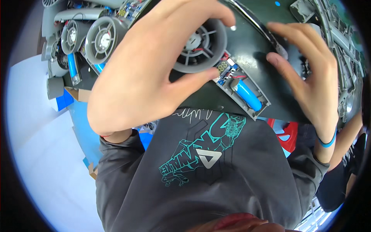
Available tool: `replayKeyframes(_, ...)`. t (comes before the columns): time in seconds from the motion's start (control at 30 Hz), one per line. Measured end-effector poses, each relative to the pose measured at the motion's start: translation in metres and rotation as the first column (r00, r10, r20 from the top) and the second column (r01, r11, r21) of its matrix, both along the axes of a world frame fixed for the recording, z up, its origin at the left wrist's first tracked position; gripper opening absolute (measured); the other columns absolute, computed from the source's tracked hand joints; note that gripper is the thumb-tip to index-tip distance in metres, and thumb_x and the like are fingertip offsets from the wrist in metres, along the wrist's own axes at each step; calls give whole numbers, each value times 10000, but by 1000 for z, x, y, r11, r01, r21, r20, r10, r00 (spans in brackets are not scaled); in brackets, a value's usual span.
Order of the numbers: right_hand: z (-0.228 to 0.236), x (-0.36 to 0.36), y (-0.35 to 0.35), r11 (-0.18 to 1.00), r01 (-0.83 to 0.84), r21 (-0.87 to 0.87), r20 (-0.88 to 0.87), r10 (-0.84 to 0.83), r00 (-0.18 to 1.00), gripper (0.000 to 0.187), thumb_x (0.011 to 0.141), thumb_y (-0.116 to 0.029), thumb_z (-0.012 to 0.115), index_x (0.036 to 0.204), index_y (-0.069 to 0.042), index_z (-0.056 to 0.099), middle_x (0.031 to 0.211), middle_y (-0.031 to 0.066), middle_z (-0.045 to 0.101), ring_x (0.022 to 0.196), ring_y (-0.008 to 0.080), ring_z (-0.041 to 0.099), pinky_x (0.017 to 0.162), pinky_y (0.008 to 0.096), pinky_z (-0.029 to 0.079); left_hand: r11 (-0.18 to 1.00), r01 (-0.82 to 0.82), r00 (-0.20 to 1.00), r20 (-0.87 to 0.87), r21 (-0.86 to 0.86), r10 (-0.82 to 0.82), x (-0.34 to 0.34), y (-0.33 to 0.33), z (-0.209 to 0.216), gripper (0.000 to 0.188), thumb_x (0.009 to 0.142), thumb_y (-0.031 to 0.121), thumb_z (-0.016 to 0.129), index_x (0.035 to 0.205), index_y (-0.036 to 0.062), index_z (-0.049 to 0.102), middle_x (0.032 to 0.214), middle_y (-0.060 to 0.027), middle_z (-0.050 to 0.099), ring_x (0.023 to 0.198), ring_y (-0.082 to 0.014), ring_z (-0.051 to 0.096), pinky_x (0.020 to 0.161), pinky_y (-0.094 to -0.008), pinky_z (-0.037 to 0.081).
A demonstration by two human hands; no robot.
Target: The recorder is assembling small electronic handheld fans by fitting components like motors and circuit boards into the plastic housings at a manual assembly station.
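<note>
A grey handheld fan with its handle uncovered lies on the dark tabletop. Its round fan head is partly hidden by my left hand. That hand curls around the head, its thumb pressed near the small circuit board and a fingertip at the far rim. In the handle shell sits a blue cylindrical battery, with red wires by the board. My right hand is to the right of the fan, thumb and fingers spread. Between them passes a dark curved strip with a greyish end; I cannot tell its kind.
More grey fan units crowd the far left, some with blue batteries. Grey plastic parts are piled along the right edge. Another person's arm shows at the right. A red object sits below the table edge, near my right arm.
</note>
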State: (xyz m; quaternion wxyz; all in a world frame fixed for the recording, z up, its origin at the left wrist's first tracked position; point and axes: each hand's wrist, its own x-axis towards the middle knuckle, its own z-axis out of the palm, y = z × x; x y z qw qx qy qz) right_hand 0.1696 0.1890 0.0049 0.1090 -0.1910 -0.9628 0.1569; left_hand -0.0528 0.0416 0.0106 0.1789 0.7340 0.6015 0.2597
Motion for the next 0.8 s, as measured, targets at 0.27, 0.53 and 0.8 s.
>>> replayKeyframes(0.27,22,52,16,990,-47,137,261,10,965,558,699,46,742,1244,-48,667,1260,129,624,1248,366,539,1014,436,461,997,-68,997,27,-47,69,-4,-7,-2,422,648,121,853,1031,32,701,1192,-126,605,1028,-278,624,885,-367,497)
replayKeyframes(0.53,29,58,22,996,81,-33,252,-70,965,766,576,95,774,1306,-98,642,1461,120,516,1311,371,514,1048,441,460,998,-16,997,-76,-55,12,-3,-9,2,357,644,55,840,962,36,678,1138,-120,604,969,-296,616,837,-381,502)
replayKeyframes(0.8,29,63,44,999,-26,44,182,17,983,662,663,241,596,1244,-68,672,1411,134,573,1179,349,616,902,393,552,999,47,997,-60,3,-46,-7,-3,-8,362,638,125,835,935,81,633,1015,-52,597,864,-275,536,754,-371,445)
